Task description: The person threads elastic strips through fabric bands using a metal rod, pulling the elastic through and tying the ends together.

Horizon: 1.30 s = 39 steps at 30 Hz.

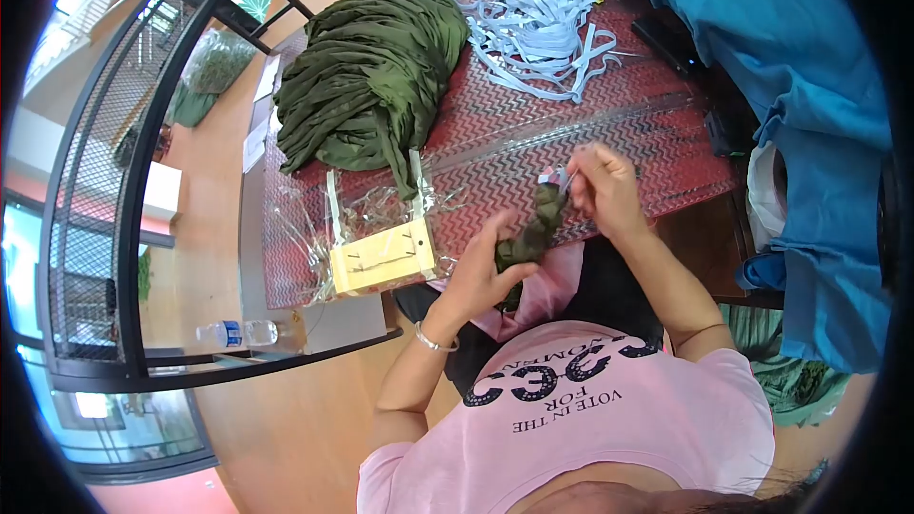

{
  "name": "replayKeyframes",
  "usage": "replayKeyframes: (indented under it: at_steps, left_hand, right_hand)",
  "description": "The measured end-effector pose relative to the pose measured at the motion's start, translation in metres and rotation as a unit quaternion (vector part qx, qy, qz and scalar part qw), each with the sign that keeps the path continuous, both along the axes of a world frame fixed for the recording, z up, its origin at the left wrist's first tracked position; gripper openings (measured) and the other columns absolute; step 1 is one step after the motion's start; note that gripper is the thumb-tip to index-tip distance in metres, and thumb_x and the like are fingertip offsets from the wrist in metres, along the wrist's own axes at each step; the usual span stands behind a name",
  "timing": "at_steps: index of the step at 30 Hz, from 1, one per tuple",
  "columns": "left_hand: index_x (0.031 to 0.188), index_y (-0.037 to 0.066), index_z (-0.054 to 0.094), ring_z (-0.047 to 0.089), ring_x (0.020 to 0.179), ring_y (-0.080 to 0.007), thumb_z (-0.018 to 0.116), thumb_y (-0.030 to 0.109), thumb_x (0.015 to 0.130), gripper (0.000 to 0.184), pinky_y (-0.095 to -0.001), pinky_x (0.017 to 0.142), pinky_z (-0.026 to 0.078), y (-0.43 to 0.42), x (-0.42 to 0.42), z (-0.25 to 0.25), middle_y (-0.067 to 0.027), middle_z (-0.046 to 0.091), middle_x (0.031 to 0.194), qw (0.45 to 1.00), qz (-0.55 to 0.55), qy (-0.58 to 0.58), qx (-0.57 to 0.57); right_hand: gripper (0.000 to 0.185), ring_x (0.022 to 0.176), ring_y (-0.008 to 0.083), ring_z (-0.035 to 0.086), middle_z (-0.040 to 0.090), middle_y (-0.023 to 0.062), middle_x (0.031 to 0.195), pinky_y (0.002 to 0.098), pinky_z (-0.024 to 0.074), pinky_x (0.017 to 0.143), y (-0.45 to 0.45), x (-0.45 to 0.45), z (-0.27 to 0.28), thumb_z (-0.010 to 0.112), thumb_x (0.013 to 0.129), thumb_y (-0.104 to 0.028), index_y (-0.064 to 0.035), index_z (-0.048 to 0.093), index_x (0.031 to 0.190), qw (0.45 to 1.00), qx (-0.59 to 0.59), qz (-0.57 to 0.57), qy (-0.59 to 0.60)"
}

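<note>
In my right hand the fingertips are pinched on the end of a twisted dark green fabric strip, where a small white and pinkish piece shows. My left hand is beside the strip's lower part, thumb and fingers apart around it; whether it grips the cloth is hard to tell. The strip hangs at the table's front edge, over my lap. A large gathered bundle of green fabric lies on the red patterned table, left of a tangled pile of pale blue ribbons.
A yellow block with hooks and clear plastic strands sits at the table's front left corner. Blue cloth drapes over the right side, near a black device. A black mesh frame and a water bottle are at left.
</note>
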<state>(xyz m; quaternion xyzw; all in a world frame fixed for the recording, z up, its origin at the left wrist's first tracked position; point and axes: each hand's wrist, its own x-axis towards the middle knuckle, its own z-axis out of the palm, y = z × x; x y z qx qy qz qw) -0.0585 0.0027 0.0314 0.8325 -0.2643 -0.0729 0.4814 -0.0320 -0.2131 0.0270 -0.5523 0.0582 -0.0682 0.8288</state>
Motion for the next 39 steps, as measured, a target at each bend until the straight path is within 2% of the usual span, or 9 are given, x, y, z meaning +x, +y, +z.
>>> replayKeyframes:
  at_steps: [6, 10, 16, 26, 29, 32, 36, 37, 39]
  left_hand:
    - [0.107, 0.001, 0.055, 0.051, 0.059, -0.0114, 0.057, 0.013, 0.089, 0.022, -0.0264, 0.053, 0.041, -0.005, 0.000, -0.007, -0.0057, 0.056, 0.073, 0.997, -0.038, 0.069, 0.013]
    - [0.099, 0.000, 0.056, 0.061, 0.068, -0.0327, 0.056, 0.018, 0.089, 0.021, -0.0373, 0.061, 0.045, 0.001, 0.001, -0.002, -0.0186, 0.061, 0.072, 0.992, -0.056, 0.080, 0.085]
    - [0.104, 0.000, 0.053, 0.059, 0.067, -0.0232, 0.054, 0.017, 0.090, 0.022, -0.0334, 0.066, 0.046, -0.006, 0.009, -0.003, -0.0137, 0.060, 0.074, 0.974, -0.038, 0.207, -0.086]
    - [0.111, 0.001, 0.050, 0.058, 0.080, -0.0227, 0.062, 0.012, 0.085, 0.031, -0.0292, 0.073, 0.045, 0.024, 0.001, -0.014, -0.0128, 0.058, 0.085, 0.982, -0.064, 0.130, 0.117]
    - [0.118, 0.002, 0.047, 0.058, 0.085, -0.0207, 0.064, 0.011, 0.082, 0.040, -0.0290, 0.075, 0.045, 0.021, -0.001, -0.019, -0.0136, 0.058, 0.090, 0.990, -0.074, 0.035, 0.111]
    - [0.121, 0.002, 0.046, 0.057, 0.087, -0.0191, 0.066, 0.010, 0.080, 0.046, -0.0287, 0.079, 0.044, -0.015, -0.005, 0.007, -0.0144, 0.058, 0.092, 0.984, 0.002, 0.133, -0.114]
    - [0.128, 0.002, 0.043, 0.057, 0.090, -0.0161, 0.052, 0.010, 0.089, 0.041, -0.0265, 0.082, 0.044, -0.017, -0.002, 0.014, -0.0108, 0.060, 0.095, 0.983, 0.016, 0.181, 0.014]
    - [0.130, 0.004, 0.041, 0.061, 0.077, -0.0208, 0.046, 0.013, 0.093, 0.038, -0.0322, 0.070, 0.046, -0.017, 0.002, 0.000, -0.0133, 0.062, 0.089, 0.997, -0.027, -0.072, -0.030]
    - [0.130, 0.004, 0.040, 0.061, 0.076, -0.0206, 0.046, 0.011, 0.093, 0.039, -0.0314, 0.070, 0.046, -0.004, -0.004, -0.006, -0.0128, 0.062, 0.088, 0.998, -0.031, 0.039, -0.026]
  right_hand:
    - [0.026, 0.040, 0.0037, 0.042, 0.051, -0.0026, 0.054, 0.0177, 0.0287, 0.037, -0.018, 0.010, 0.005, 0.054, 0.093, -0.024, -0.0054, 0.059, 0.075, 0.996, 0.058, -0.043, -0.044]
    - [0.025, 0.041, 0.0039, 0.040, 0.049, -0.0026, 0.054, 0.0171, 0.0287, 0.038, -0.007, 0.004, 0.000, 0.051, 0.095, -0.022, -0.0059, 0.057, 0.077, 0.997, 0.051, -0.062, -0.019]
    - [0.026, 0.042, 0.0041, 0.041, 0.049, -0.0017, 0.056, 0.0171, 0.0305, 0.038, 0.013, -0.009, -0.003, 0.049, 0.095, -0.028, -0.0077, 0.055, 0.079, 0.991, -0.003, 0.130, 0.036]
    - [0.028, 0.038, 0.0039, 0.035, 0.046, -0.0027, 0.049, 0.0198, 0.0243, 0.034, -0.047, 0.007, -0.003, 0.051, 0.094, -0.024, -0.0061, 0.057, 0.074, 0.989, 0.105, -0.099, -0.030]
    - [0.028, 0.037, 0.0047, 0.037, 0.047, -0.0018, 0.050, 0.0193, 0.0253, 0.035, -0.015, -0.006, -0.003, 0.053, 0.093, -0.026, -0.0063, 0.057, 0.073, 0.999, 0.038, -0.026, 0.025]
    - [0.027, 0.039, 0.0050, 0.038, 0.047, -0.0012, 0.051, 0.0194, 0.0259, 0.035, 0.011, -0.012, -0.001, 0.054, 0.093, -0.025, -0.0067, 0.057, 0.074, 0.999, 0.018, 0.029, 0.019]
    - [0.027, 0.040, 0.0041, 0.038, 0.046, -0.0022, 0.051, 0.0192, 0.0254, 0.035, -0.004, -0.002, 0.010, 0.054, 0.093, -0.025, -0.0067, 0.057, 0.073, 0.999, 0.023, -0.047, 0.005]
    - [0.028, 0.039, 0.0039, 0.037, 0.045, -0.0028, 0.051, 0.0189, 0.0248, 0.035, -0.017, 0.002, 0.014, 0.053, 0.093, -0.025, -0.0067, 0.057, 0.072, 0.996, 0.048, -0.079, 0.002]
    - [0.028, 0.039, 0.0032, 0.034, 0.042, -0.0042, 0.050, 0.0183, 0.0239, 0.035, -0.044, 0.011, 0.018, 0.052, 0.094, -0.024, -0.0072, 0.056, 0.072, 0.987, 0.083, -0.133, -0.034]
